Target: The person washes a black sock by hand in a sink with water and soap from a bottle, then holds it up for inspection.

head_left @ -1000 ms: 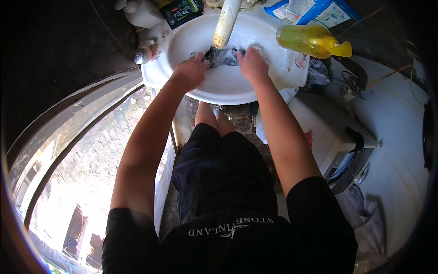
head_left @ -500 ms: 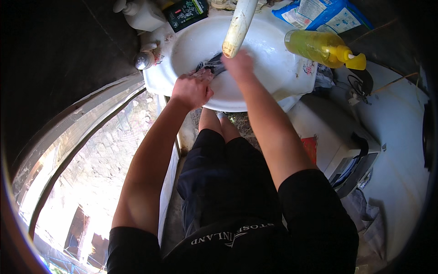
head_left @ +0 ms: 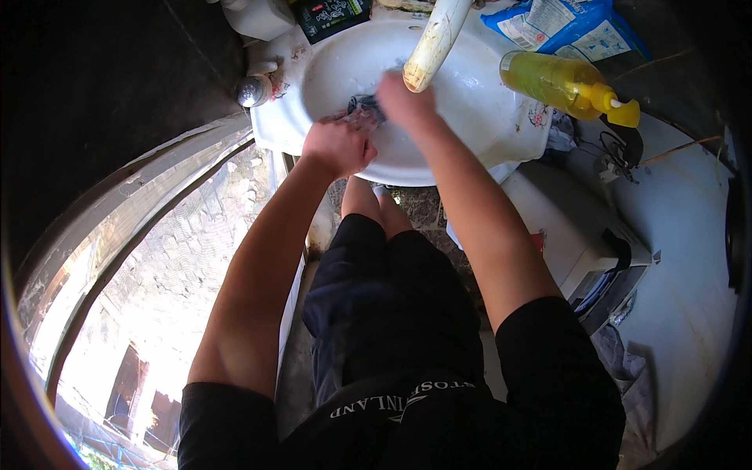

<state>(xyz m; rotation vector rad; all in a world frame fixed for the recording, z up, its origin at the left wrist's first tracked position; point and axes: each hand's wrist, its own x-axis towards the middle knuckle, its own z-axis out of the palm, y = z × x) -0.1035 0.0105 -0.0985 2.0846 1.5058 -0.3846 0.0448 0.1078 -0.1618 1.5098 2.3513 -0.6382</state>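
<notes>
A wet, dark cloth (head_left: 363, 104), whitish in places as if soapy, is bunched between my hands at the near left inside of a white washbasin (head_left: 486, 102). My left hand (head_left: 338, 146) lies over the basin's near rim, fingers closed on the cloth's near end. Just right of it and a little farther in, my right hand (head_left: 404, 100) is a blurred fist against the cloth's other end. Its fingers are smeared by motion and partly turned away. The white pipe (head_left: 435, 47) slants down from the far edge, its end just above my right hand.
A yellow-green pump bottle (head_left: 552, 82) lies on the basin's right ledge beside a blue packet (head_left: 556, 27). At the far left are a white bottle (head_left: 258, 17), a black packet (head_left: 329, 17) and a small silver-topped container (head_left: 252, 91). A boxy pale machine (head_left: 576, 211) stands at right.
My left hand stays on the cloth. My right hand has shifted slightly toward the left hand, and the cloth between them looks more bunched. The whole view has shifted a little.
</notes>
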